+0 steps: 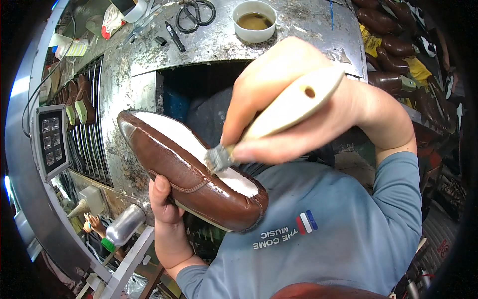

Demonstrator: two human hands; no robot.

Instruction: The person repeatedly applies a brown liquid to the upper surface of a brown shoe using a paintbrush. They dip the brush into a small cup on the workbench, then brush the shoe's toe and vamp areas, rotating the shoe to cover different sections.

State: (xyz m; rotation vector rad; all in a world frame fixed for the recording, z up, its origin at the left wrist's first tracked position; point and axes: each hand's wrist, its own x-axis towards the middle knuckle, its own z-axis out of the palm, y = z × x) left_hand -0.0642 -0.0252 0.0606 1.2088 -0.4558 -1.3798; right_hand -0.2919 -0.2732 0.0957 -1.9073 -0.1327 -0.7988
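Note:
A brown leather shoe [167, 158] is tilted across the space before my body, its white underside [174, 130] turned up. My left hand [164, 204] grips it from beneath on the left, the thumb pressed to the leather; the other fingers are hidden. My right hand [279, 70] is closed round a flat brush with a pale wooden handle [291, 109]. The brush's grey bristles [218, 158] touch the shoe where the leather edge meets the white area. Wet-looking shine runs along that leather edge.
On the stained metal bench [124, 65] stand a white bowl of brownish liquid [255, 21], black-handled scissors [196, 17] and a black marker [175, 37]. Brown shoes [391, 60] pile at right; others sit on a rack [83, 99] at left, near a lamp [52, 142] and a bottle [125, 225].

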